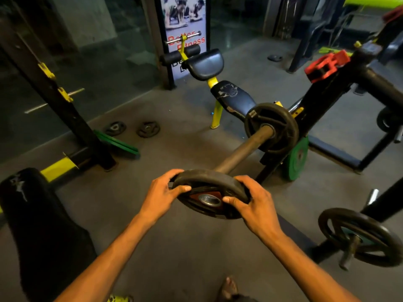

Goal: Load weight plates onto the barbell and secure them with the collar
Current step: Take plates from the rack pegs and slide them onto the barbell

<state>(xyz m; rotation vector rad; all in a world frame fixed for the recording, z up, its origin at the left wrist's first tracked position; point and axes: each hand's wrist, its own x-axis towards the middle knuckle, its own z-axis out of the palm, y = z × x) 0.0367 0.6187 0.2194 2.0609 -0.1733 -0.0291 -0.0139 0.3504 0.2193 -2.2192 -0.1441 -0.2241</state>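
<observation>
I hold a black weight plate (207, 184) by its rim, my left hand (162, 192) on its left side and my right hand (254, 202) on its right. Its steel centre hole faces me. The plate sits at the near end of the barbell sleeve (244, 149), which runs away to the upper right. Whether the sleeve tip is inside the hole is hidden by the plate. Another black plate (281, 131) is on the sleeve further up, against the rack. A red collar (327, 65) rests on top of the black rack post at the upper right.
Two small black plates (115, 128) (148, 129) lie on the floor at left. A green plate (296, 160) leans against the rack foot. A plate on a storage peg (357, 236) stands at right. A yellow-framed bench (218, 83) is behind, a black pad (39, 214) at near left.
</observation>
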